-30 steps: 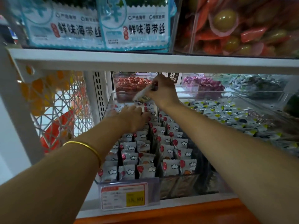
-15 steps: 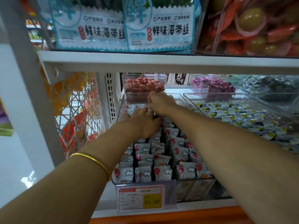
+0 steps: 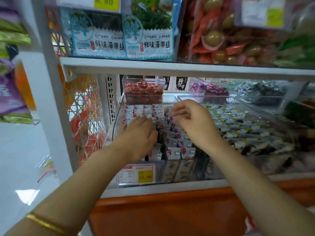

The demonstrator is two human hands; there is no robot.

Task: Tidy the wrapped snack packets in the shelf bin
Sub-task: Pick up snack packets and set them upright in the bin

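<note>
Right hand (image 3: 192, 121) lifted off the back rows, fingers loosely curled, seemingly empty. Bin (image 3: 170, 171) on shelf (image 3: 170, 189); left hand (image 3: 136, 140) flat, pressing packets (image 3: 177, 152) standing in rows inside. Risk: hard sideways push topples a row.

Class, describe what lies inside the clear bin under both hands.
Rows of white wrapped snack packets with red dots and cloud marks fill the clear bin. The left hand rests flat on some, hiding them; the right hand blocks others behind it.
</note>
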